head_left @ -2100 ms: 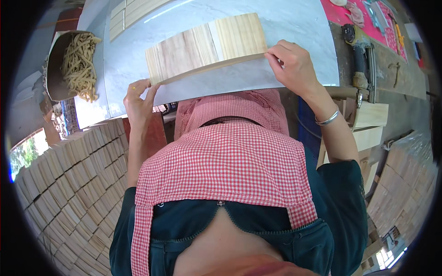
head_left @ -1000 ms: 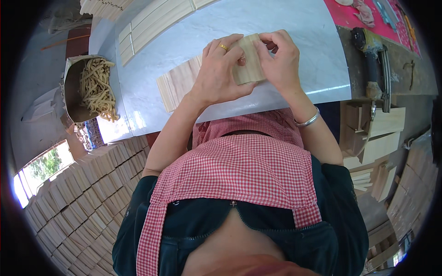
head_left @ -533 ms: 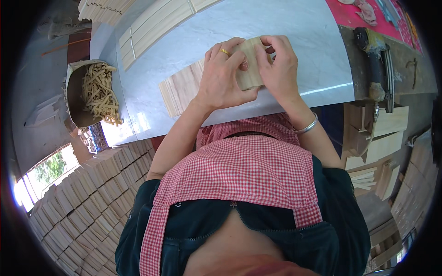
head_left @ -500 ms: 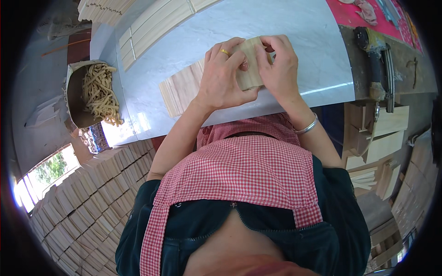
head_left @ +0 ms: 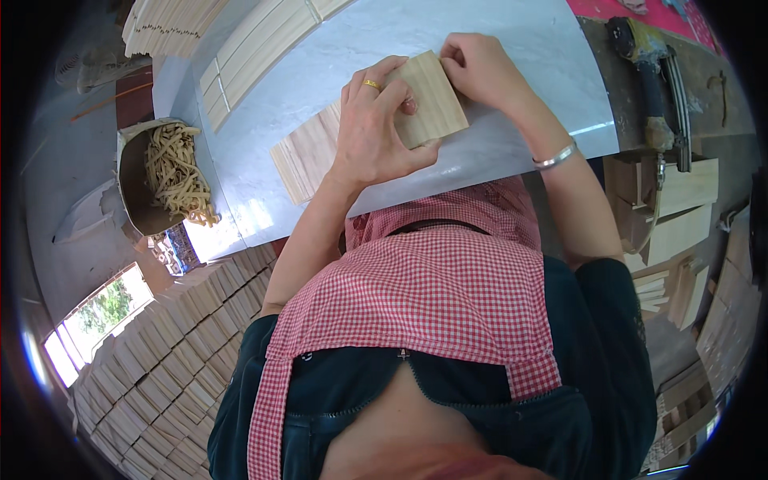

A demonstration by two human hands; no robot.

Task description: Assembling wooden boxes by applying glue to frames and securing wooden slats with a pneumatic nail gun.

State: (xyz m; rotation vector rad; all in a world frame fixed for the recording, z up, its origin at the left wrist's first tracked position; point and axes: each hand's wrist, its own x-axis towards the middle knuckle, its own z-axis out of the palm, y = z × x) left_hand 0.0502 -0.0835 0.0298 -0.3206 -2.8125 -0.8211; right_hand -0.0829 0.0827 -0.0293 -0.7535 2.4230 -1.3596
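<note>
Biggest thing in your view is the pale marble-look table (head_left: 524, 88), its near edge just past your waist. Down on your left there's a huge pile of wooden slats (head_left: 180, 352) in neat rows. Then it's your red-and-white checked apron (head_left: 424, 292), worn over a dark green top. Far left on the tabletop you've got a flat bundle of pale wood (head_left: 264, 56) with thin ties around it. The wood stack (head_left: 308, 152) you're working on lies on the table right in front of you, slightly slanted, brownish grain on the left part and a paler board at the right end. The open container (head_left: 130, 188) at the table's left edge is stuffed with tan bands (head_left: 176, 172), some spilling over the rim. Off right sits a taped-up dark tool (head_left: 654, 92). Your left hand (head_left: 368, 132) is spread across the stack, thumb along the near edge, gripping it. Your right hand (head_left: 480, 68) is curled by the far right corner; can't tell if it's pinching anything. Smallest bits: silver bracelet (head_left: 555, 156) on your right wrist, gold ring (head_left: 370, 83) on your left hand.
</note>
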